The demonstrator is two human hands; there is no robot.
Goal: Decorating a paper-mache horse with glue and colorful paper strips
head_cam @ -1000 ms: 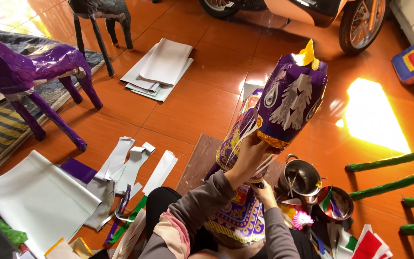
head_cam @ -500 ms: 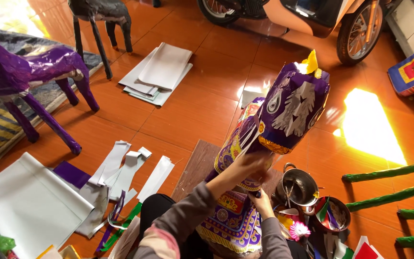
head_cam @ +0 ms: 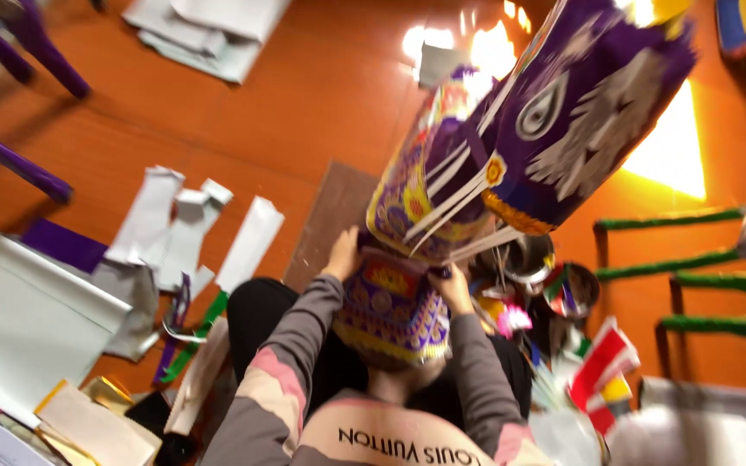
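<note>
A purple paper horse [head_cam: 563, 112] with white and gold trim stands tilted over my lap, its head up at the right. A patterned purple and gold cloth [head_cam: 390, 315] covers its chest. My left hand [head_cam: 343, 252] grips the left side of the chest just under the neck. On the right side of the chest, below the white straps, my right hand [head_cam: 452, 289] holds on. Both sleeves are grey with pink stripes. The view is blurred.
A brown board [head_cam: 330, 211] lies on the orange floor beyond my hands. White paper strips [head_cam: 174, 224] and a large white sheet [head_cam: 19, 311] lie left. Metal pots [head_cam: 530, 256] and coloured paper [head_cam: 602, 362] sit right, near green figure legs [head_cam: 666, 259]. Purple figure legs [head_cam: 19, 164] stand far left.
The view has dropped closer to the horse. My left hand has slid from the neck down to the chest, and the horse has tipped nearer to me.
</note>
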